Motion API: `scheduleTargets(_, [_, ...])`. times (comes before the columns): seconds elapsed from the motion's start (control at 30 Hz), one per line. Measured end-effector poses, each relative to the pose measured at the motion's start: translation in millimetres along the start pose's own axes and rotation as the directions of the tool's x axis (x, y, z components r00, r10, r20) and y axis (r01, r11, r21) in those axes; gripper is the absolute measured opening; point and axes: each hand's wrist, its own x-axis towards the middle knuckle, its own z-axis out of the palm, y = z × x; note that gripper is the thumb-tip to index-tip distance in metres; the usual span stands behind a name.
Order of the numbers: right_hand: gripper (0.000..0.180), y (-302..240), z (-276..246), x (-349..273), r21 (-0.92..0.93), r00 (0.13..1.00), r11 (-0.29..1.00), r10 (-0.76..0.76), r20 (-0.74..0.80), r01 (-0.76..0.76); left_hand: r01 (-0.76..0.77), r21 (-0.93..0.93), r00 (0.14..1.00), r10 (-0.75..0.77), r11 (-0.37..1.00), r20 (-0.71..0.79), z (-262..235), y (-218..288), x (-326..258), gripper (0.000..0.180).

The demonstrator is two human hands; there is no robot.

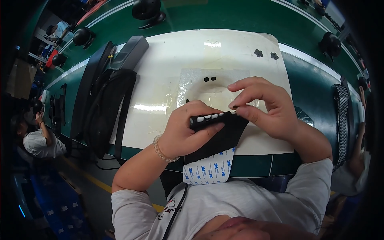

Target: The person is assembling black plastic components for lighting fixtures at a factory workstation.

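Note:
My left hand [186, 128] is closed around a black flat piece [222, 140], thumb on the near side. A row of white oval spots [206, 118] runs along the upturned edge of this piece. Below it hangs a white backing sheet [210, 168] with blue print; how the two are joined is hidden. My right hand [270, 108] pinches a small dark piece [235, 107] between thumb and forefinger, at the right end of the row. Two black round dots [210, 79] lie on a clear textured sheet [190, 80] beyond my hands.
A white board [152, 100] covers the green worktable. Black straps and pouches [106, 108] and a grey box [130, 52] lie at left. Two black flower-shaped clusters [266, 54] sit at far right. Round black items [148, 10] stand on the far green surface. A person [42, 140] sits at left.

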Motion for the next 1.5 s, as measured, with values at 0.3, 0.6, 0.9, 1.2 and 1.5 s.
scheduleTargets(0.3, [0.009,-0.4,7.7,10.2,0.024,0.987,0.998,0.051,0.151,-0.055,-0.127,0.040,0.992,0.128,0.991,-0.019,4.3,-3.9,-0.8,0.022])
scheduleTargets(0.6, [0.010,4.8,11.6,5.8,0.038,0.999,0.999,-0.016,0.035,0.014,-0.129,0.046,0.991,0.130,0.991,-0.017,5.0,-3.6,0.4,0.022])
scheduleTargets(0.9, [0.012,1.1,17.3,5.8,-0.262,0.985,0.949,-0.162,0.065,0.173,-0.129,0.075,0.992,0.130,0.989,-0.001,5.1,-3.3,0.1,0.018])
scheduleTargets(1.2, [0.011,2.4,27.1,3.3,-0.338,0.981,0.925,-0.194,-0.025,0.174,-0.102,0.121,0.994,0.104,0.987,-0.012,6.9,-3.1,0.2,0.018])
scheduleTargets(1.5, [0.042,18.5,7.2,7.0,0.169,1.000,0.986,-0.006,-0.026,0.010,-0.048,0.035,0.999,0.048,0.998,-0.012,0.0,-1.4,-0.1,0.019])
